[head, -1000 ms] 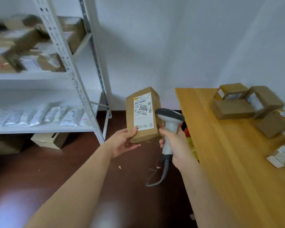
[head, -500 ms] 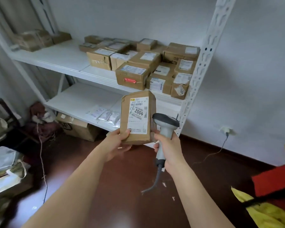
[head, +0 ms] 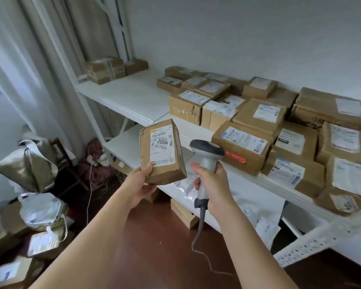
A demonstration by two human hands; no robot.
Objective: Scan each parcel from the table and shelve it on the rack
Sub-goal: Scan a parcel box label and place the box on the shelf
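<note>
White-grey plaster walls [head: 238, 38] enclose the room, and a dark reddish-brown floor [head: 154, 243] is seen below. A white metal shelving rack [head: 133, 97] with perforated uprights is set against the wall. Its upper shelf is loaded at the right with many brown cardboard parcels [head: 258, 113] bearing white labels, packed touching one another; a smaller stack of brown boxes [head: 106, 68] is placed at the far left end, well apart from them. Flat pale packets [head: 265, 226] are laid on the lower shelf. Pale curtains [head: 29, 69] hang at the left, with bags and boxes [head: 29, 167] piled on the floor beneath.

A brown paper-wrapped rectangular parcel [head: 162, 152], labelled 2004, is held upright in the air before the rack, gripped at its lower edge by the left hand [head: 141, 184]. A grey handheld barcode scanner [head: 206, 159] with a trailing cable is gripped at the handle by the right hand [head: 212, 184], just beside the parcel.
</note>
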